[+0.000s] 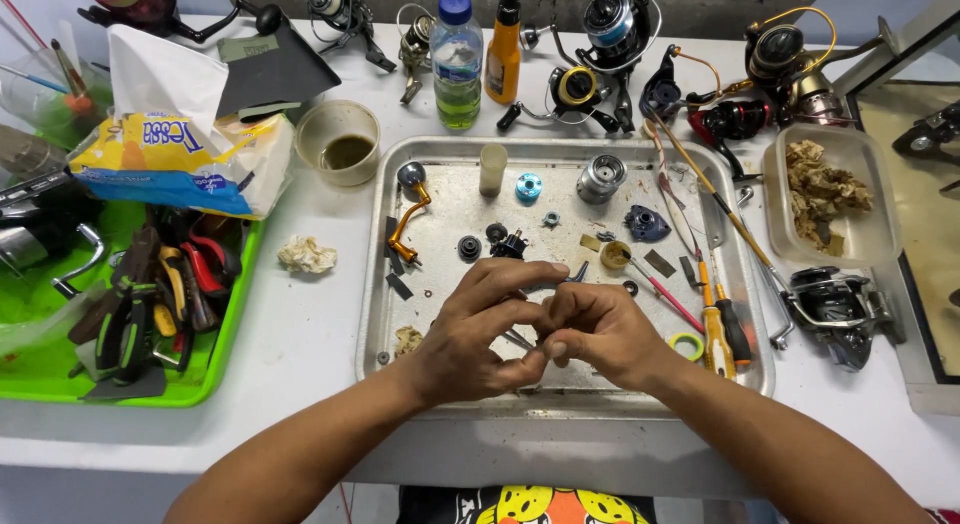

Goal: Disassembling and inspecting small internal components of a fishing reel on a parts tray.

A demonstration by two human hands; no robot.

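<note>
My left hand (475, 329) and my right hand (600, 329) meet over the front of a metal tray (380, 314). Their fingertips pinch a small thin metal part (520, 341) between them; most of it is hidden by the fingers. On the tray lie fishing reel pieces: a gold handle arm (405, 224), a silver spool (600, 177), a blue ring (528, 187), a dark blue cover (646, 224), black gears (507, 244) and a white tube (492, 169).
A green tray (215, 359) of pliers and tools stands left, with a tissue pack (170, 154) behind it. A cup of dark liquid (340, 144), a water bottle (457, 59), an orange bottle (503, 49) and several reels line the back. Screwdrivers (722, 329) and a plastic tub (825, 194) lie right.
</note>
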